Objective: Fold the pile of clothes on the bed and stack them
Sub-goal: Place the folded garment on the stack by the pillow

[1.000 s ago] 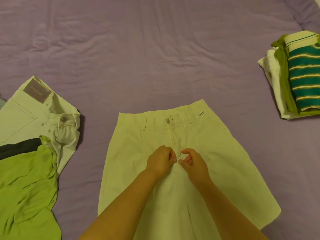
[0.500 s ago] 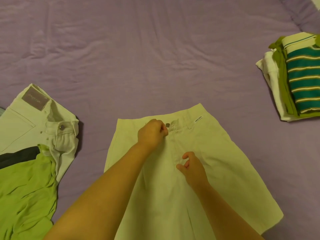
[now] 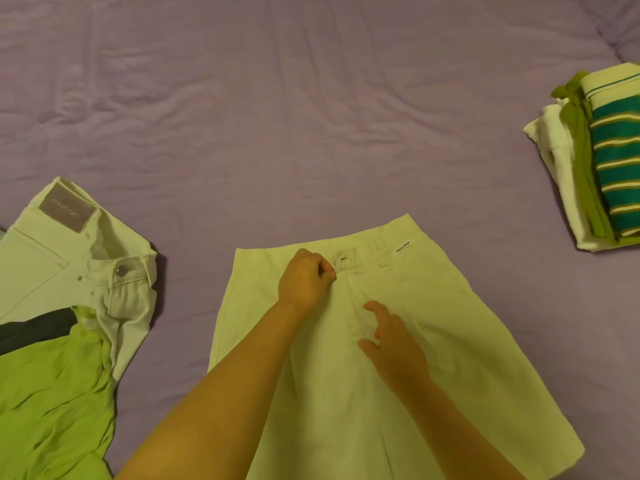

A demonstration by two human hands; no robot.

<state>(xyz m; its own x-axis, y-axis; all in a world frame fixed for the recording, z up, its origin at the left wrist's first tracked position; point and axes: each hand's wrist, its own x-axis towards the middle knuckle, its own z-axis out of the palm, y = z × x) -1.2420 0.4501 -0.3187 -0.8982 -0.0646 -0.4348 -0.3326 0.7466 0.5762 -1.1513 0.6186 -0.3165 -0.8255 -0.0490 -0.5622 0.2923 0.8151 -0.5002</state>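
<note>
I see the pale shorts flat on the purple bed; my left hand pinches the waistband by the button, while my right hand rests loosely curled on the fly. Folded stack lies far right, unfolded pile left, with open sheet beyond

A wrinkled purple bedsheet is spreading out beyond the hands, dim warm light falling across it.
</note>
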